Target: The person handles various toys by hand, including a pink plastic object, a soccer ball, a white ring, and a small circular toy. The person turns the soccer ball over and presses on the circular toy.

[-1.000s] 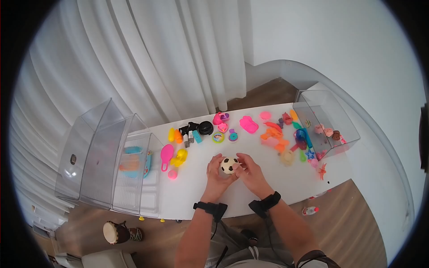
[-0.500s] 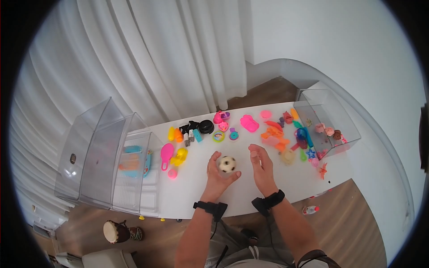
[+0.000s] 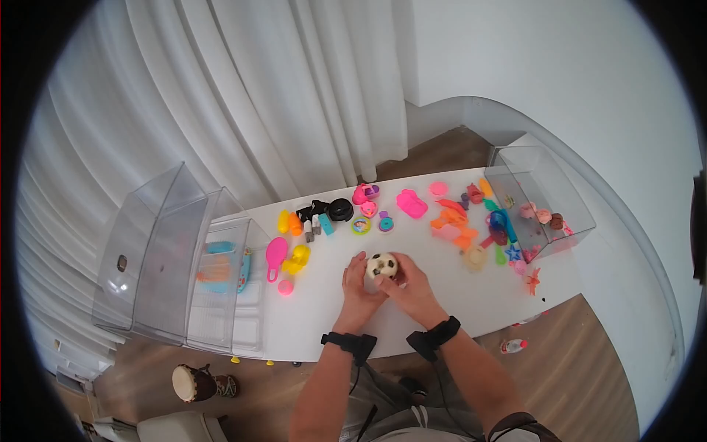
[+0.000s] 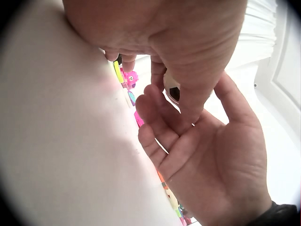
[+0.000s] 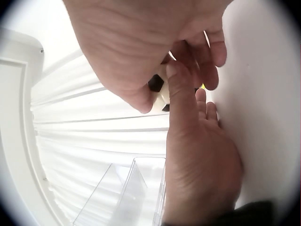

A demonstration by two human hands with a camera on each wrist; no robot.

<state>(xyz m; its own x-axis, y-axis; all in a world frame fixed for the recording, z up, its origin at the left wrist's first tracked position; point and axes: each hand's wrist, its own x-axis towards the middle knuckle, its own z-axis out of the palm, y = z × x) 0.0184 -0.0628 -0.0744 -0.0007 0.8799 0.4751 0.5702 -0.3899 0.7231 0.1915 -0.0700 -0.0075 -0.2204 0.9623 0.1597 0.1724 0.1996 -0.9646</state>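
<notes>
A small black-and-white ball (image 3: 382,265) is between the two hands above the white table (image 3: 324,317). The left hand (image 3: 361,298) curves round its left and lower side, and the right hand (image 3: 414,293) grips it from the right, thumb across its front. From the left wrist, the ball (image 4: 174,92) shows in part beneath the left hand (image 4: 164,37), the right hand (image 4: 211,165) facing it with bent fingers. In the right wrist view, the left thumb lies against the ball (image 5: 162,89); the rest is hidden by the hands.
Clear drawers (image 3: 158,258) stand at the left, a clear bin (image 3: 552,210) with small toys at the right. Along the table lie a pink brush (image 3: 276,258), yellow toys (image 3: 297,259), a black round item (image 3: 340,210), a pink tray (image 3: 411,204) and orange toys (image 3: 453,227).
The right hand moved away from the ball, then came back to it. The ball has shifted slightly up and to the right, and turned, compared with half a second ago.
</notes>
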